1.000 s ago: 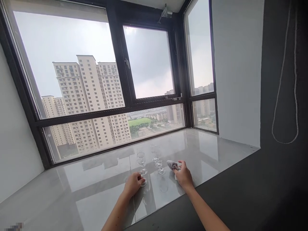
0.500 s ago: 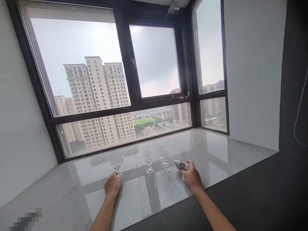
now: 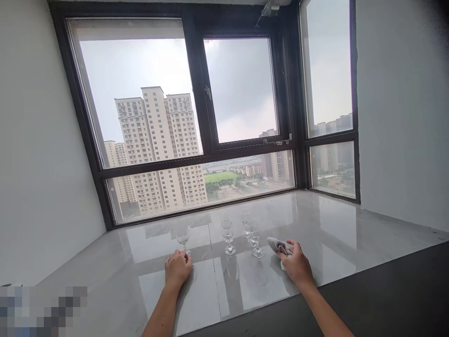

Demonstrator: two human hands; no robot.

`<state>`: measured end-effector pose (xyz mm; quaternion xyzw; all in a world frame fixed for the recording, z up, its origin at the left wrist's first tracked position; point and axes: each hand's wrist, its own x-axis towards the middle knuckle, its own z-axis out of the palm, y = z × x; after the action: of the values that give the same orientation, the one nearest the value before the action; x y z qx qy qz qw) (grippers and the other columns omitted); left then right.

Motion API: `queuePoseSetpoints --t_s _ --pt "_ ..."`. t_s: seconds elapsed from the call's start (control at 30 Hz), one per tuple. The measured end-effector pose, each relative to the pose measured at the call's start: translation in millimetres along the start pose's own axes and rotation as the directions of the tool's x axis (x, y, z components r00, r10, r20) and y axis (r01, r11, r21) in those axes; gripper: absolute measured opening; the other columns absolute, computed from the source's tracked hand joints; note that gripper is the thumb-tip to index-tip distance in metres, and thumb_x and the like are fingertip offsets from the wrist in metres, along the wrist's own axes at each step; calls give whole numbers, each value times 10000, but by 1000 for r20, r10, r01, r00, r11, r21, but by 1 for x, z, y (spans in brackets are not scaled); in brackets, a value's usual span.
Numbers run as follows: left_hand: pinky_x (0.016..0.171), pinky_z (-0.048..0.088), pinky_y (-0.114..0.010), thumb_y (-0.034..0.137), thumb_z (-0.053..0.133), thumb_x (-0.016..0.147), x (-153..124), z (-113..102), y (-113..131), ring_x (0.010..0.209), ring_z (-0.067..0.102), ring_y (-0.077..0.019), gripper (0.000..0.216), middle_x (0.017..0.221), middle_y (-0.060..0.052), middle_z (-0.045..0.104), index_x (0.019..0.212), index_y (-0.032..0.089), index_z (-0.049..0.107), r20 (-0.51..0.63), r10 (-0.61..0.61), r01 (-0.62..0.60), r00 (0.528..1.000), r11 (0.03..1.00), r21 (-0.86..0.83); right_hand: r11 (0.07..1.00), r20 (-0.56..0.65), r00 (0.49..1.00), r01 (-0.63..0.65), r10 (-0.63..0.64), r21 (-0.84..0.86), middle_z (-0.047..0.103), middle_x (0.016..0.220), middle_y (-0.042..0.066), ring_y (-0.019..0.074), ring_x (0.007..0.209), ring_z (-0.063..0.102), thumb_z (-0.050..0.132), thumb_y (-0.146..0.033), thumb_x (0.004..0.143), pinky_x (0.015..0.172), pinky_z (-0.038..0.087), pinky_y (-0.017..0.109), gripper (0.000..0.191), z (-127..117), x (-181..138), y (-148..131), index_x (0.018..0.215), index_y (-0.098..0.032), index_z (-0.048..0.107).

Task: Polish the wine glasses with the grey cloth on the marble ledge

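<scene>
On the glossy grey windowsill (image 3: 196, 299), my left hand (image 3: 178, 269) is closed at the foot of a clear wine glass (image 3: 183, 236), which stands upright. The fingertips are partly hidden behind the hand. My right hand (image 3: 298, 266) grips a crumpled grey cloth (image 3: 277, 245), held just above the sill on the right. Between the hands stand several more clear stemmed glasses: a wine glass (image 3: 228, 234) on the left of the group, a glass (image 3: 257, 248) nearest the cloth, and others close behind it.
A dark-framed window (image 3: 206, 159) rises behind the sill, with tower blocks outside. White walls flank it on the left (image 3: 45, 140) and right (image 3: 400, 117). The sill's front edge drops to a dark grey face (image 3: 351, 290). A pixelated patch covers the lower left corner.
The camera has turned a little left, so the whole scene sits further right. Both hands keep about the same places on the sill, still with the wine glass and the cloth.
</scene>
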<state>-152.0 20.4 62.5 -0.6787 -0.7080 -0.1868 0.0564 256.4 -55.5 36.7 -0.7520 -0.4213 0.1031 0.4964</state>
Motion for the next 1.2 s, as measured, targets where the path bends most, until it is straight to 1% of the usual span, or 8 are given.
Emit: queuePoseSetpoints --t_s 0.13,0.33,0.57,0.77,0.87,0.97,1.07,1.2 --pt "1001 366 -437 332 464 905 2 1 -3 1144 561 -307 284 1154 -129 665 963 188 702 9 -9 9 1000 1000 11 1000 7 1000 -1 1 -5 713 1124 150 294 979 692 548 -405 812 755 469 332 495 0 0 1 1254 -187 505" --pt "1153 228 -472 412 500 878 3 7 -4 1330 461 -296 467 1425 -87 574 1299 261 635 61 -17 15 998 999 35 1000 31 1000 -3 3 -2 700 1152 148 288 978 692 531 -451 812 725 471 320 508 -1 -1 1 1251 -197 497" --pt "1155 157 -579 518 376 905 8 10 -9 1422 345 -376 592 1524 -131 479 1376 230 589 93 -233 224 968 969 100 1000 26 1000 13 -13 0 712 1116 143 289 947 697 518 -449 799 724 475 326 491 -1 -1 2 1221 -199 500" --pt "1129 199 -581 500 394 907 -4 -3 8 1378 393 -381 646 1481 -193 495 1448 165 507 94 -277 259 956 951 170 1000 17 1000 16 -16 3 716 1105 124 268 939 699 521 -438 805 739 473 312 478 0 -1 4 1222 -206 494" --pt "1141 191 -569 446 448 895 -18 -8 33 1388 380 -381 608 1462 -208 506 1418 150 536 33 -182 173 983 966 193 1000 17 1000 9 -9 5 715 1108 126 265 935 700 528 -429 809 742 473 310 477 1 0 3 1227 -202 496" --pt "1150 239 -497 426 441 905 -36 -8 71 1381 410 -340 565 1472 -177 508 1398 178 563 70 62 -68 996 994 84 1000 16 1000 4 -4 6 712 1113 133 272 958 696 537 -417 813 753 470 314 478 2 2 2 1236 -197 499" --pt "1168 242 -478 508 474 892 -50 -5 115 1425 373 -330 638 1556 -134 428 1481 263 478 202 307 -298 930 952 -73 1000 15 1000 4 -4 7 712 1111 128 266 952 697 543 -405 820 752 467 309 475 2 2 3 1245 -198 498" --pt "1195 156 -564 619 482 864 -47 2 160 1475 281 -378 758 1613 -140 341 1534 275 398 321 334 -319 886 942 -101 1000 21 1000 17 -17 -3 711 1098 119 257 923 698 539 -382 833 732 463 299 448 2 0 3 1239 -197 499"
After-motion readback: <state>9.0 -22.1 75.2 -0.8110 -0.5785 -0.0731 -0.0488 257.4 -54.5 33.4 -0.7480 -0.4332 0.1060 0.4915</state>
